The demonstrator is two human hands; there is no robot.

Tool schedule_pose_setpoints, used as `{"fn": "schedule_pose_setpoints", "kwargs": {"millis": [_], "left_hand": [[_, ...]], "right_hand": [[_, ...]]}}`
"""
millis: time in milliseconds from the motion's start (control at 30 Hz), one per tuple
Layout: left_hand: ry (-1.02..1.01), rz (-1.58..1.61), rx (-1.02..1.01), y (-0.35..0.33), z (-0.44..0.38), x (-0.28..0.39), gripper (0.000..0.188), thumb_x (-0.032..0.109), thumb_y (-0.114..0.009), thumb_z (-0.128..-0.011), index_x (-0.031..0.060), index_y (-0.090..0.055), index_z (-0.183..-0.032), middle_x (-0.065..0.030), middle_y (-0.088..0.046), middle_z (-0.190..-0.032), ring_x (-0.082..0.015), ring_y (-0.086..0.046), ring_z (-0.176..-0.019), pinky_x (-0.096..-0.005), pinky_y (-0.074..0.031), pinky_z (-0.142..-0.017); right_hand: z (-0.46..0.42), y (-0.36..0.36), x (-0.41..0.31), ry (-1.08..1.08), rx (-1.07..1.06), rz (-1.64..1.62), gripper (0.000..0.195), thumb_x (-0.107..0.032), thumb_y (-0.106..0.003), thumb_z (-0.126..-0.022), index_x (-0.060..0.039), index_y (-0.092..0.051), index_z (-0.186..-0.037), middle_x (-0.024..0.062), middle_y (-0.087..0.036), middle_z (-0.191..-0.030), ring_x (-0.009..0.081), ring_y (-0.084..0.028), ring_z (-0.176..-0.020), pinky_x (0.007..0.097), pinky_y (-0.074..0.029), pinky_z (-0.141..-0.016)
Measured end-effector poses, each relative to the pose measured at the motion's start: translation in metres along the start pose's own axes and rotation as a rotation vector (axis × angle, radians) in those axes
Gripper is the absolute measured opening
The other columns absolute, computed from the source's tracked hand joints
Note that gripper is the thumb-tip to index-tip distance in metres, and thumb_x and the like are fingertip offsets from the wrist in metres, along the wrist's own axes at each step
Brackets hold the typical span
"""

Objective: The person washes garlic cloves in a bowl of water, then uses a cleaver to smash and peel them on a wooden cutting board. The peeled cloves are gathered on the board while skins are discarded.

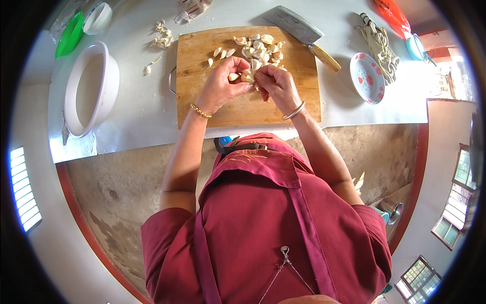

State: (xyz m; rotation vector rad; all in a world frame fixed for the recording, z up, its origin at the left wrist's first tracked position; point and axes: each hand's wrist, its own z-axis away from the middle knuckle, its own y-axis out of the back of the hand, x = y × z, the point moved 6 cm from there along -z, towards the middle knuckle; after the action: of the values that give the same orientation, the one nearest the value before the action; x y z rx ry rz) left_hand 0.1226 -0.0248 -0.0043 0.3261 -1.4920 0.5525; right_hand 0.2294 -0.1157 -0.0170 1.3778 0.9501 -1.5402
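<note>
Over a wooden cutting board [243, 114], my left hand [226, 81] holds a garlic piece [248, 76] with some skin on it between thumb and fingers. Another garlic clove [233, 77] lies against the inside of that hand. My right hand [279, 83] pinches the right side of the same garlic piece, its fingertips touching it. Just beyond both hands is a heap of garlic cloves [258, 49], some with skin on. A few separate cloves [223, 53] lie to the left of the heap. The undersides of my fingers are hidden.
A cleaver [294, 24] rests across the board's far right corner, its wooden handle [325, 58] pointing right. Farther right are a flowered plate [367, 78] and a cloth glove [379, 49]. Garlic skins [162, 36] lie left of the board, near a white basin [110, 81] and a green basket [70, 35].
</note>
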Motion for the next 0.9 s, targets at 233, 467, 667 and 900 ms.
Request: {"fn": "schedule_pose_setpoints", "kwargs": {"millis": [233,467,667,900], "left_hand": [[0.102,0.251,0.107,-0.01,0.011,-0.021,0.027,0.003,-0.061,-0.082,0.0051,-0.056,-0.109,0.0008,-0.058,-0.095,-0.0063,-0.056,-0.085,-0.0205,-0.048,-0.072],[0.103,0.331,0.226,-0.018,0.013,-0.031,0.023,0.007,-0.06,-0.085,0.0046,-0.056,-0.107,-0.0008,-0.059,-0.094,-0.0082,-0.059,-0.079,-0.0239,-0.051,-0.069],[-0.026,0.243,0.281,-0.014,0.016,-0.038,0.024,-0.004,-0.054,-0.08,0.0024,-0.055,-0.103,-0.0006,-0.057,-0.086,-0.0082,-0.057,-0.075,-0.0256,-0.053,-0.066],[0.185,0.469,0.209,-0.011,0.02,-0.055,0.023,-0.001,-0.047,-0.083,0.0049,-0.056,-0.104,-0.0005,-0.057,-0.093,-0.009,-0.057,-0.08,-0.0256,-0.053,-0.067]], "right_hand": [[0.005,0.0,0.004,0.017,0.119,-0.164,0.019,-0.017,-0.055,-0.091,0.0011,-0.058,-0.088,0.0001,-0.053,-0.066,0.0059,-0.047,-0.052,0.0192,-0.038,-0.045],[0.011,-0.002,0.003,0.187,0.187,0.034,0.012,-0.009,-0.054,-0.089,0.0017,-0.058,-0.086,0.0015,-0.056,-0.065,0.0059,-0.049,-0.052,0.0203,-0.039,-0.043],[0.011,-0.005,0.021,-0.085,0.154,-0.425,0.014,-0.015,-0.053,-0.09,-0.0016,-0.056,-0.086,0.0025,-0.055,-0.068,0.0084,-0.05,-0.052,0.0225,-0.04,-0.045],[0.01,0.01,0.03,-0.19,0.215,-0.579,0.018,-0.02,-0.053,-0.088,-0.0022,-0.054,-0.085,0.0057,-0.056,-0.067,0.0127,-0.051,-0.048,0.0244,-0.041,-0.042]]}}
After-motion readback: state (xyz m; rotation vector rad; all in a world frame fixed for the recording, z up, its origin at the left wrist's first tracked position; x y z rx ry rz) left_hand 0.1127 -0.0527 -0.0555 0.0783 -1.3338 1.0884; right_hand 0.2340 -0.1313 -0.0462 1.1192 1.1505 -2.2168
